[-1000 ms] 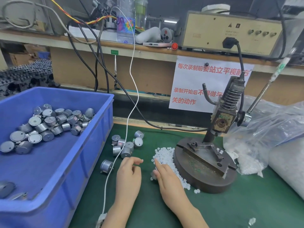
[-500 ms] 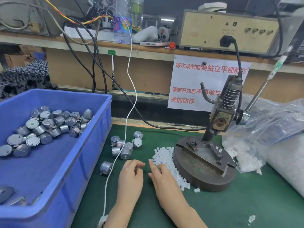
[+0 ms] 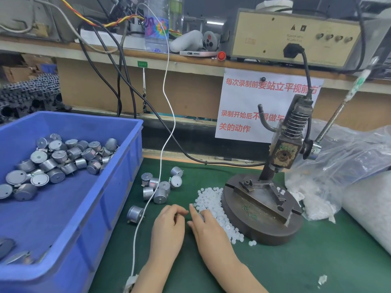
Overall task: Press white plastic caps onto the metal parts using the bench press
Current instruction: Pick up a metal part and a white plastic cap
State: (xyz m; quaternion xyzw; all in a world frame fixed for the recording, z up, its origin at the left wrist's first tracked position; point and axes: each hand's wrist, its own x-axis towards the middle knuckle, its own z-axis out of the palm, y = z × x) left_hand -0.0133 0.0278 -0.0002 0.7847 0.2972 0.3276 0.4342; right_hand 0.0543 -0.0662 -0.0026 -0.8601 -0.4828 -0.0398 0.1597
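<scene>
Small white plastic caps [image 3: 209,197] strip hugs left rim of dark round press base [image 3: 275,232], running far-to-near. Right hand [image 3: 204,224] flat on it; left hand [image 3: 167,227] curled (grip unclear). Silver cylindrical metal parts [image 3: 157,188] farther left, white cable [image 3: 174,123] across.

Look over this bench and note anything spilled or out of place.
White caps lie in a loose heap on the green mat against the press base, a few strayed off. One metal part lies alone, apart from the cluster, and a white cable drapes across that cluster.
</scene>
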